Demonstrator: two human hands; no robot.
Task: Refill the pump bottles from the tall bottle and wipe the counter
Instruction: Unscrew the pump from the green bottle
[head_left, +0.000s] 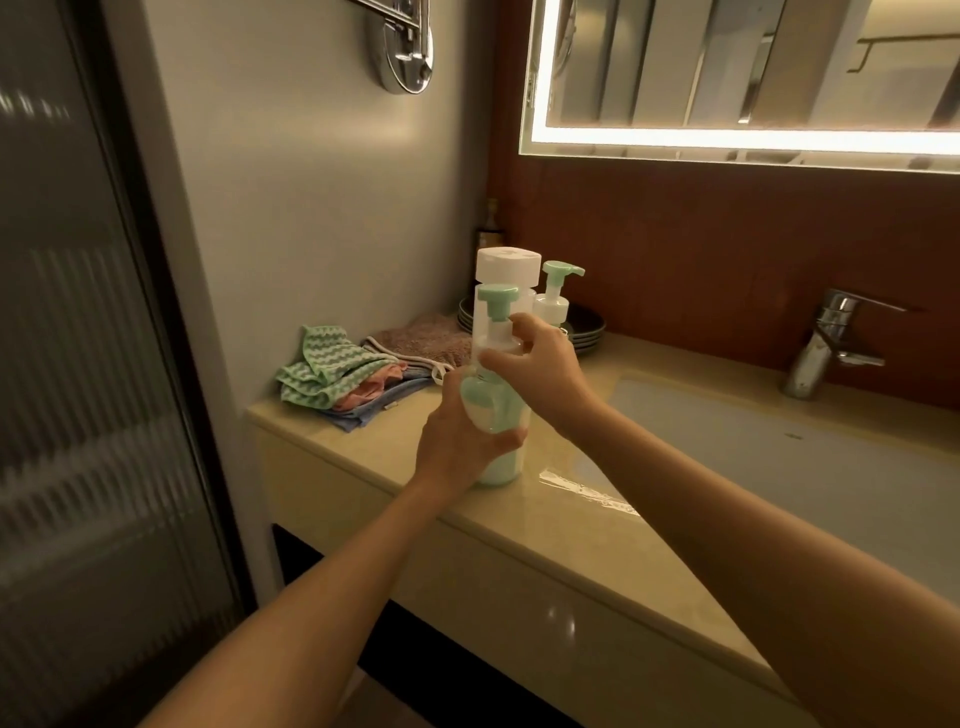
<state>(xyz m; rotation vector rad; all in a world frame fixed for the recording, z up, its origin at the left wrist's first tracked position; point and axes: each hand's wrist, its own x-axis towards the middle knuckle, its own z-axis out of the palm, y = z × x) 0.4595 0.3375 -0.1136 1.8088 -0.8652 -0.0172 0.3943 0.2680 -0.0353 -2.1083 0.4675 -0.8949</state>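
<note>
A pale green pump bottle (493, 415) with a green pump head stands near the front edge of the beige counter (582, 525). My left hand (457, 441) grips its body. My right hand (540, 369) grips its white collar just under the pump head. Right behind it stands the tall bottle with a white cap (508, 265), mostly hidden. A second pump bottle (553, 301) with a green head stands further back to the right.
A pile of folded cloths (343, 379), the top one green zigzag, lies at the counter's left end by the wall. Dark stacked plates (589, 330) sit behind the bottles. A sink basin (779, 452) with a chrome tap (826, 343) takes up the right. A wet patch (576, 480) shines beside the bottle.
</note>
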